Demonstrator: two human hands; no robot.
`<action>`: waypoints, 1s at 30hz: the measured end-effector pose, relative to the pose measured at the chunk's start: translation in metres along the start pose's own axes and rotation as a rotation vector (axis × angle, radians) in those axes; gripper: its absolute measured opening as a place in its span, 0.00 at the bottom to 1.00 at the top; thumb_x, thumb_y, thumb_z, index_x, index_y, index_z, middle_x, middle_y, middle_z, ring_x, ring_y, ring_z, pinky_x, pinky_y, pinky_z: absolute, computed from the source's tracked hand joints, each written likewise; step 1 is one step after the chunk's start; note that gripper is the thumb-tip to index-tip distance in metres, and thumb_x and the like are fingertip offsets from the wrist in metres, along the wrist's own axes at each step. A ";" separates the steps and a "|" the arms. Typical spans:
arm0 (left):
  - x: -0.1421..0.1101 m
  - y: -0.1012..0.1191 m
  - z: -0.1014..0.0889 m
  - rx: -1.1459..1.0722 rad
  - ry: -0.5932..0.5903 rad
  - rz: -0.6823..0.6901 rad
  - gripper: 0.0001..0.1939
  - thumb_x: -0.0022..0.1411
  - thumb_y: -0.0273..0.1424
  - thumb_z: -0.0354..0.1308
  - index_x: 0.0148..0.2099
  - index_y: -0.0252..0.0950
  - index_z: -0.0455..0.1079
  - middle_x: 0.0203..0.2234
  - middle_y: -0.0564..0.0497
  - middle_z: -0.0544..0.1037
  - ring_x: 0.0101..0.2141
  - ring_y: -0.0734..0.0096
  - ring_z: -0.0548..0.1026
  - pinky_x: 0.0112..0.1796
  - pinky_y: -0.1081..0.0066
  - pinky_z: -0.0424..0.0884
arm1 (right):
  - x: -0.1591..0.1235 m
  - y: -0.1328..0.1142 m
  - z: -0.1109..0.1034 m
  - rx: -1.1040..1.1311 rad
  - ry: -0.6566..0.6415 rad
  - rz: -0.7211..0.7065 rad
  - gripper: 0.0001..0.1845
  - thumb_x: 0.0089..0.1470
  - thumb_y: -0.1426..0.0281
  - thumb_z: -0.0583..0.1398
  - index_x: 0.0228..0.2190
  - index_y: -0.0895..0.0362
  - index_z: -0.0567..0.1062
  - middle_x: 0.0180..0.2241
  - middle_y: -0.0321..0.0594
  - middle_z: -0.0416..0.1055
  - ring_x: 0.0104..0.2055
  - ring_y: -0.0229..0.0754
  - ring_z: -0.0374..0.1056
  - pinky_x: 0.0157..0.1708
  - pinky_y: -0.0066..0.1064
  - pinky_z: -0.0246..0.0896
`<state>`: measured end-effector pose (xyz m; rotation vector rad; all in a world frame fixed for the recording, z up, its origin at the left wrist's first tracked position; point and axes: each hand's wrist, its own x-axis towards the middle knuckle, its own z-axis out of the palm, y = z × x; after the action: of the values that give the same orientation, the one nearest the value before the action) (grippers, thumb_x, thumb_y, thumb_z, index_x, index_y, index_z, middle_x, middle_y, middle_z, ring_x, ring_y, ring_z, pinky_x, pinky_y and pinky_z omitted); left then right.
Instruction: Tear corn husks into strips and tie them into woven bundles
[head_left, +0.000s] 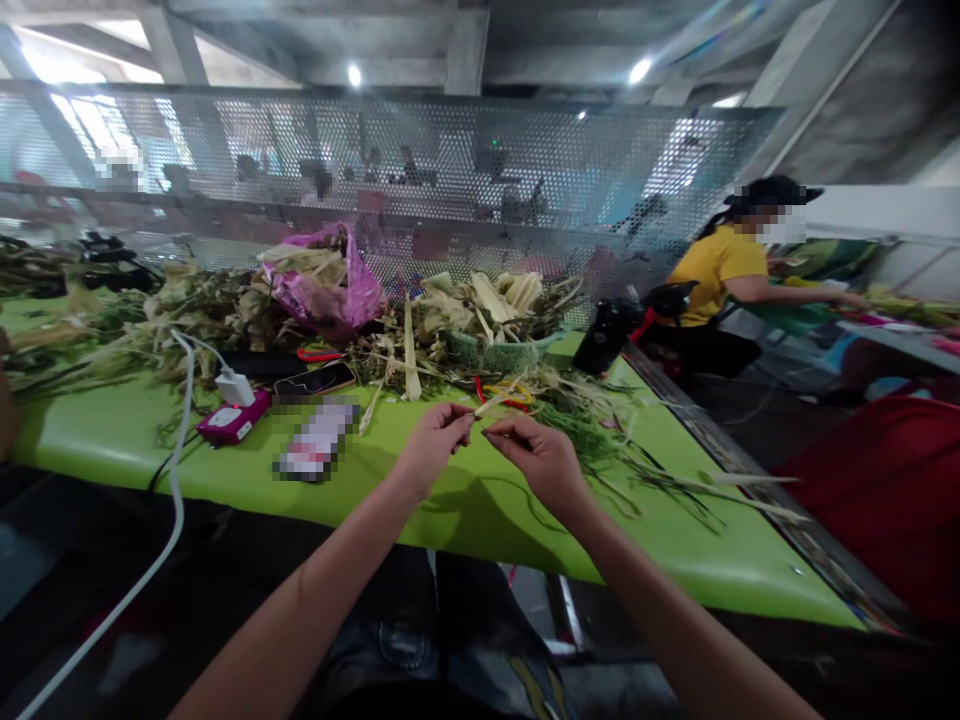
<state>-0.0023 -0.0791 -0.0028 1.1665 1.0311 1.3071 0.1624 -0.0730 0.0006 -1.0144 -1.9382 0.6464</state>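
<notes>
My left hand (439, 437) is closed in a pinch above the green tabletop. From its fingertips a pale dried strip of leaf (491, 403) points up and to the right. Just to its right, my right hand (541, 458) is pinched too, its fingertips close to the left ones. What sits between the right fingertips is too small to make out. Behind both hands lie a red and yellow handled tool (504, 393) and loose green stems (574, 430). Farther back, a green basket (502, 352) holds dried pale leaves (491, 300).
A pink plastic bag (364, 290) of dried leaves stands behind. On the left are a phone (319, 440), a second phone (315, 379), a purple power block (234, 418) and a white cable (180, 470). A black bottle (600, 335) stands right; a person in yellow (712, 265) sits beyond.
</notes>
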 end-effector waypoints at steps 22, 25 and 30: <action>0.007 -0.010 0.020 -0.500 0.076 -0.281 0.12 0.49 0.30 0.64 0.34 0.35 0.65 0.22 0.59 0.68 0.17 0.84 0.64 0.20 0.78 0.60 | 0.012 -0.005 0.000 0.417 -0.066 0.396 0.15 0.49 0.64 0.61 0.38 0.56 0.68 0.32 0.36 0.71 0.20 0.33 0.64 0.19 0.27 0.55; 0.009 -0.013 0.021 -0.541 0.059 -0.278 0.12 0.49 0.30 0.64 0.33 0.35 0.64 0.22 0.58 0.70 0.19 0.81 0.68 0.23 0.76 0.64 | 0.017 -0.001 0.006 0.536 -0.091 0.450 0.17 0.45 0.65 0.64 0.36 0.57 0.68 0.26 0.33 0.70 0.22 0.36 0.67 0.23 0.28 0.59; 0.014 -0.016 0.017 -0.541 0.082 -0.288 0.11 0.49 0.29 0.64 0.33 0.36 0.64 0.22 0.57 0.71 0.21 0.80 0.69 0.25 0.76 0.66 | 0.025 0.010 0.010 0.485 -0.107 0.445 0.13 0.42 0.64 0.66 0.27 0.60 0.72 0.24 0.35 0.69 0.23 0.33 0.63 0.24 0.28 0.59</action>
<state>0.0178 -0.0648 -0.0152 0.5390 0.7949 1.2977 0.1502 -0.0474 -0.0011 -1.1111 -1.5276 1.3689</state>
